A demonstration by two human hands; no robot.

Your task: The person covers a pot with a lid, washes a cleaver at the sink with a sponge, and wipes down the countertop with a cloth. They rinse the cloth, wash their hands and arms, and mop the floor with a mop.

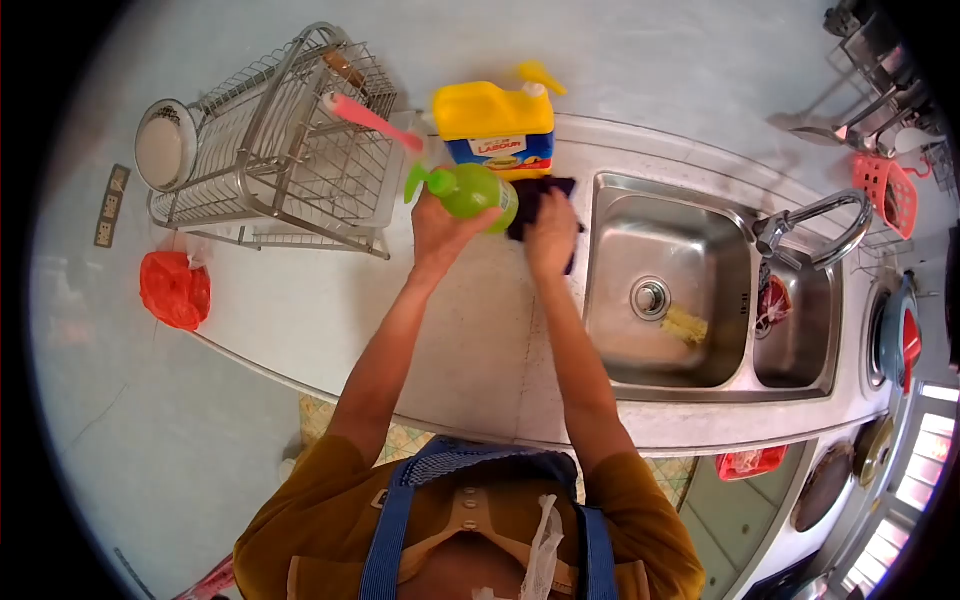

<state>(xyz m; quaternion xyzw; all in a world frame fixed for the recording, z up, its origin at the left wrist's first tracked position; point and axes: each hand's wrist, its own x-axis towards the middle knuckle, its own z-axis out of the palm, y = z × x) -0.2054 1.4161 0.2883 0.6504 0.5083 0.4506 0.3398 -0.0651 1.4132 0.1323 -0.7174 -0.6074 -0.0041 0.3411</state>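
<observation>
My left hand (443,240) is wrapped round a green spray bottle (478,195), tilted with its head to the left, over the back of the counter. My right hand (551,235) presses on a dark purple cloth (530,190), its fingers closed over the fabric, just left of the sink. Directly behind the bottle and cloth stands a yellow and blue jug (494,125) with a label reading "LABOUR". Part of the cloth is hidden under my right hand.
A wire dish rack (290,150) stands left, with a bowl (166,146) at its end and a pink-handled tool (370,120) near its right side. On the right is a double steel sink (668,290) holding a yellow sponge (686,325), below a faucet (815,225). A red bag (176,290) hangs left.
</observation>
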